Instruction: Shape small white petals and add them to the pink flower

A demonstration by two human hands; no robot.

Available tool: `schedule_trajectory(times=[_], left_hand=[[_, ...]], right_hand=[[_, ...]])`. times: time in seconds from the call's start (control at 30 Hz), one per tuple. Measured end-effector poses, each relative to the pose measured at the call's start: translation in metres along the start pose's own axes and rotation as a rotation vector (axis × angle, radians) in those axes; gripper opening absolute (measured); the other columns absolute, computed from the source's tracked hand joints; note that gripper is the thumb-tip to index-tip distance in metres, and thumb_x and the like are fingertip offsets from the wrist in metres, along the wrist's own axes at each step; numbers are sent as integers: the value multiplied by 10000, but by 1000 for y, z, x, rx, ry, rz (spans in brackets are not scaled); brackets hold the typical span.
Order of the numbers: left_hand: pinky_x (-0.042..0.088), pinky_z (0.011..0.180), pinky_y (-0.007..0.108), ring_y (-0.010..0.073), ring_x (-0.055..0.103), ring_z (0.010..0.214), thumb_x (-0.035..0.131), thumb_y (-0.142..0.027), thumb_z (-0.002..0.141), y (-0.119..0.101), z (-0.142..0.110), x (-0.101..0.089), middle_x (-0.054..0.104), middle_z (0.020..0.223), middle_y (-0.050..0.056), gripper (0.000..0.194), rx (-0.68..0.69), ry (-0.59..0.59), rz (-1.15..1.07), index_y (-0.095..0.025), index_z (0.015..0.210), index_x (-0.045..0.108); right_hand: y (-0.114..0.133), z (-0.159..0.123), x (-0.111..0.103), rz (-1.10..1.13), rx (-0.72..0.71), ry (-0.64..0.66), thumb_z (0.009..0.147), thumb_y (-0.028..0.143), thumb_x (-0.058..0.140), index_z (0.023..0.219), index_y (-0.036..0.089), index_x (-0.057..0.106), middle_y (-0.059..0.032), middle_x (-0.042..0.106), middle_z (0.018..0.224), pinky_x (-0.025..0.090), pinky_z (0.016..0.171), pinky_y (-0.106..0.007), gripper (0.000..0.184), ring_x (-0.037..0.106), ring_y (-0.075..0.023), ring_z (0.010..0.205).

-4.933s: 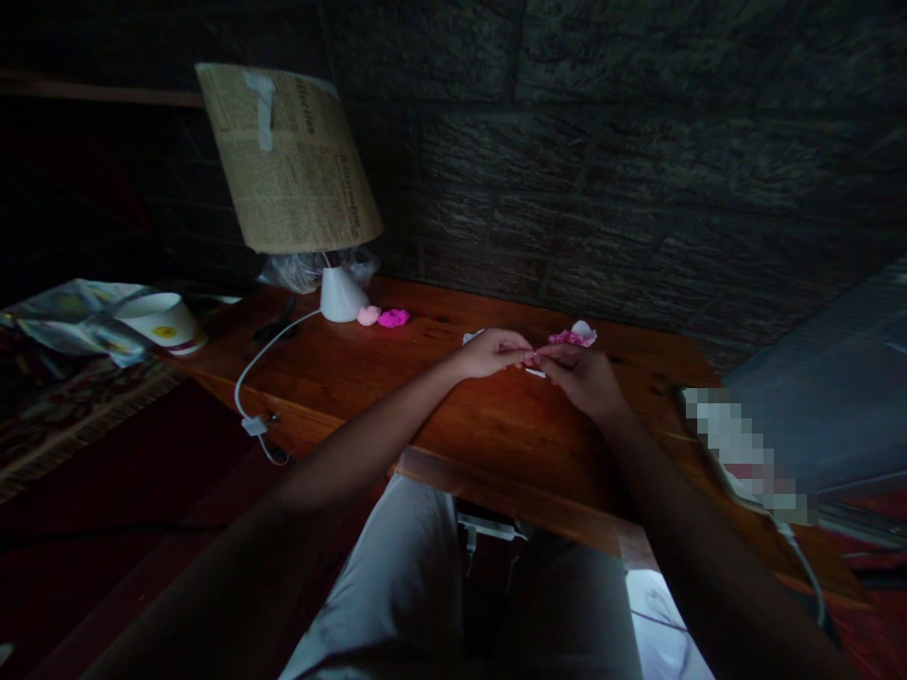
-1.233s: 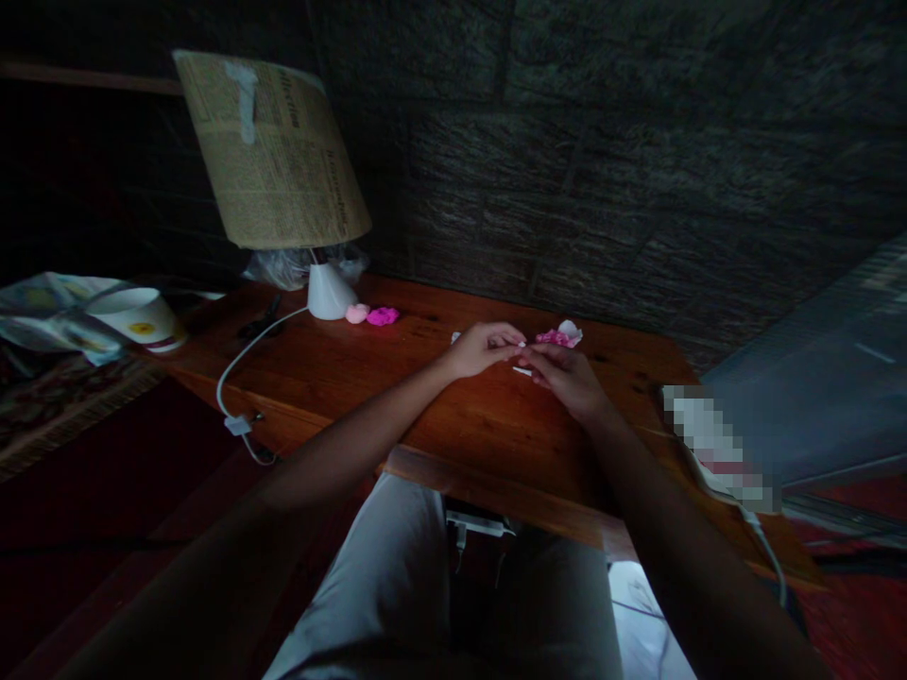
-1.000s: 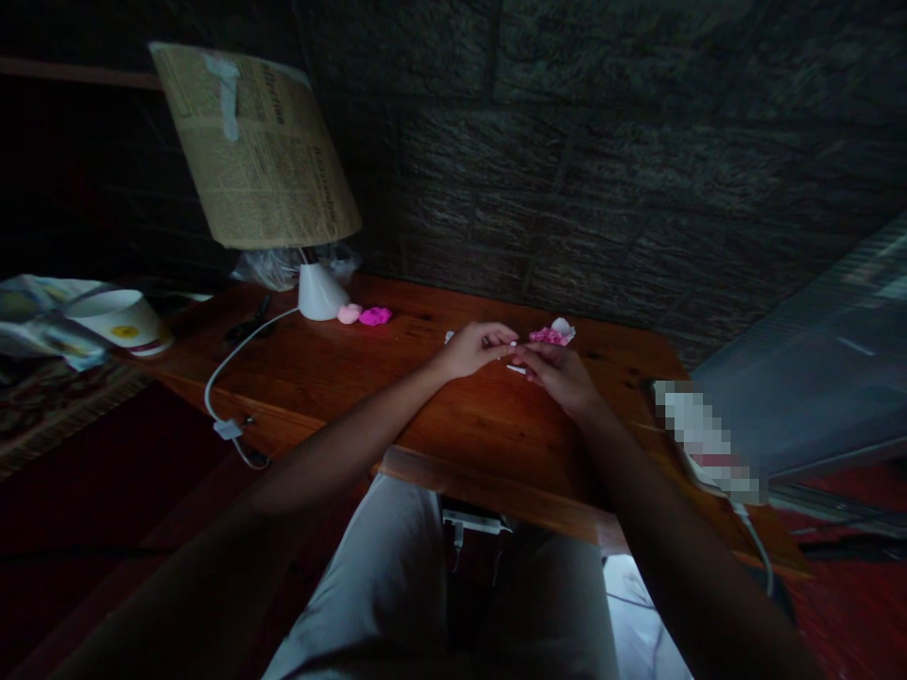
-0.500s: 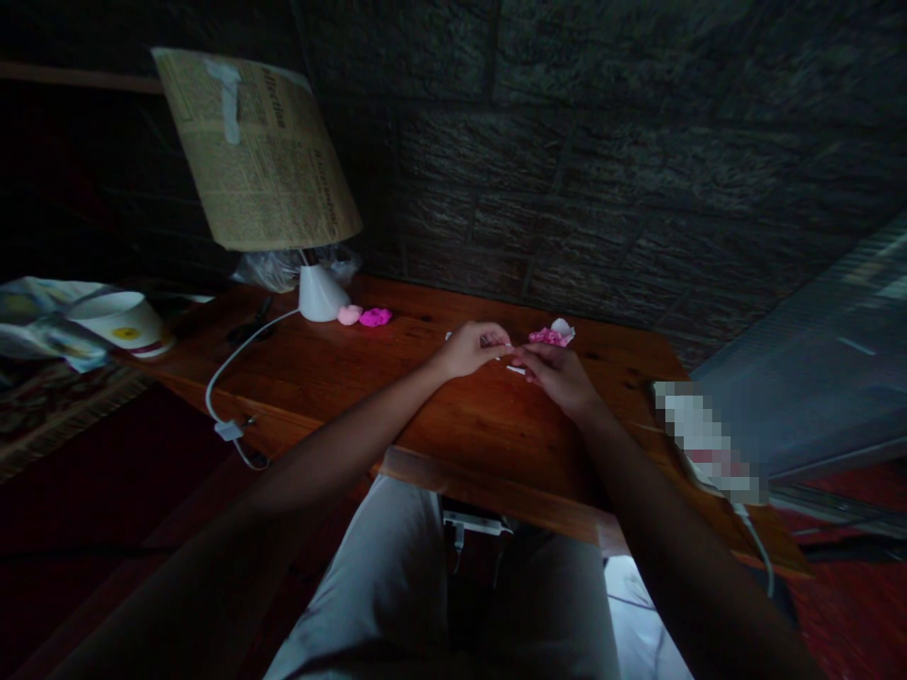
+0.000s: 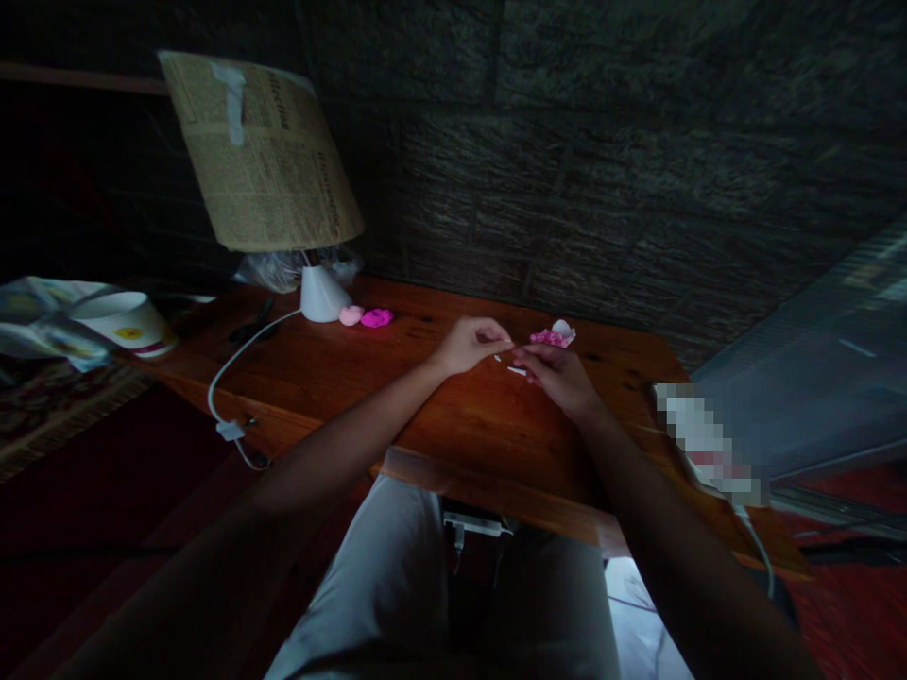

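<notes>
Both my hands meet over the middle of a reddish wooden table (image 5: 397, 397). My left hand (image 5: 468, 345) has its fingers curled in a pinch, and my right hand (image 5: 556, 376) is closed too, fingertip to fingertip with it. A small white piece (image 5: 511, 364) shows between and under the fingertips; I cannot make out what it is. Just behind my right hand lies a pink lump on white paper (image 5: 554, 334).
A lamp with a newspaper shade (image 5: 265, 156) and white base (image 5: 320, 293) stands at the back left, its cable (image 5: 231, 378) hanging over the table edge. Two pink lumps (image 5: 367, 316) lie beside the base. A white cup (image 5: 131, 321) sits far left, a blurred white object (image 5: 701, 439) right.
My hands stay in the same place with small finger movements; my left fingers have curled in tighter. The view has shifted slightly.
</notes>
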State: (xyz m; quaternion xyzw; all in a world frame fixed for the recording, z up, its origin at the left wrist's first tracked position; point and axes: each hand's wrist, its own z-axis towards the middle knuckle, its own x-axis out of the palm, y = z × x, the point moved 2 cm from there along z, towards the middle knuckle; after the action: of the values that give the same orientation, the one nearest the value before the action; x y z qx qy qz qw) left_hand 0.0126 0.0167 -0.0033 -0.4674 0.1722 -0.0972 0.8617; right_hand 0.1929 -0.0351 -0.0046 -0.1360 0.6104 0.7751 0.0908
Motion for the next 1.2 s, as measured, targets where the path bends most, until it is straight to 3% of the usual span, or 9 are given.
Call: schedule_trajectory(times=[0.4, 0.9, 1.2], left_hand=[[540, 740, 251, 121, 696, 755, 806, -232, 770, -5, -5, 5, 772, 857, 60, 251, -22, 38, 49, -128, 969, 694], [486, 613, 181, 79, 631, 630, 734, -143, 796, -13, -9, 8, 790, 895, 58, 209, 37, 92, 213, -129, 1005, 720], [501, 584, 188, 87, 674, 621, 693, -202, 866, -13, -9, 9, 793, 999, 106, 236, 43, 117, 162, -125, 1089, 708]], right_hand=[[0, 0, -2, -18, 4, -1, 787, 639, 681, 848, 207, 773, -52, 773, 838, 484, 576, -296, 445, 584, -137, 563], [7, -4, 1, -94, -28, 23, 746, 693, 712, 789, 185, 771, -10, 664, 607, 397, 524, -280, 513, 522, -130, 500], [8, -2, -3, -112, -26, -15, 785, 719, 645, 804, 202, 765, -62, 767, 791, 473, 551, -305, 531, 581, -147, 531]])
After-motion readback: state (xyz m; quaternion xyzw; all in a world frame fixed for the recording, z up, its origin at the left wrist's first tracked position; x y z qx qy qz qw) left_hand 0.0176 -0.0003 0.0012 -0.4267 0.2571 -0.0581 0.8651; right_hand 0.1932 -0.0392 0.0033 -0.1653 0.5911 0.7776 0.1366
